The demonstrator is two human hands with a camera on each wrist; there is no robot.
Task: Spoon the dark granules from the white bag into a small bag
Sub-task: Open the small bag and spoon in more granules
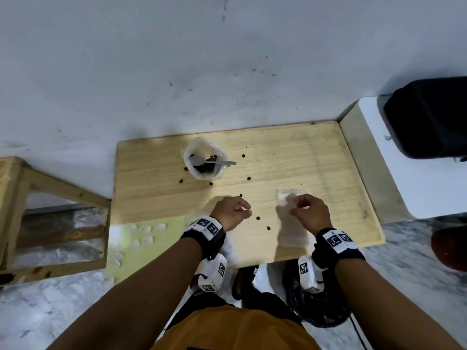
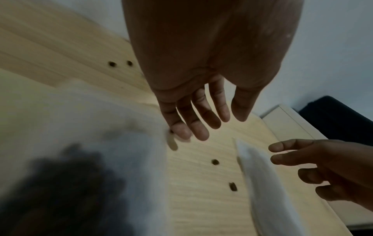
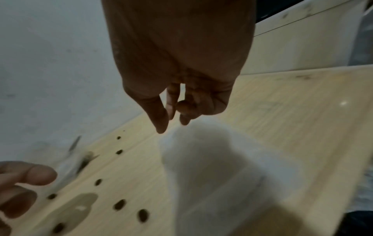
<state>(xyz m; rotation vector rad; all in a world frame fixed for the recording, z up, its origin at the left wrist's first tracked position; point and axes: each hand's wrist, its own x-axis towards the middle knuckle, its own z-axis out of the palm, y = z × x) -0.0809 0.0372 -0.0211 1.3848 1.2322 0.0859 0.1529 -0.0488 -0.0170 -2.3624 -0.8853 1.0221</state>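
Observation:
The white bag (image 1: 202, 174) stands open at the back of the wooden board (image 1: 328, 160). Dark granules (image 1: 206, 168) and a metal spoon (image 1: 223, 162) sit inside it. A small clear bag (image 1: 293, 231) lies flat near the front edge. My right hand (image 1: 298, 207) hovers over its far end with fingers loosely curled, and the right wrist view shows that hand (image 3: 171, 123) just above the bag (image 3: 212, 167), holding nothing. My left hand (image 1: 246, 210) hangs relaxed and empty to the left, fingers (image 2: 201, 127) close to the board.
Loose granules (image 1: 257, 218) are scattered across the board between the bags. A wooden stool (image 1: 50, 198) stands at the left, and a black bag (image 1: 429, 117) lies on a white surface at the right. A green sheet (image 1: 141, 243) with small white pieces lies at front left.

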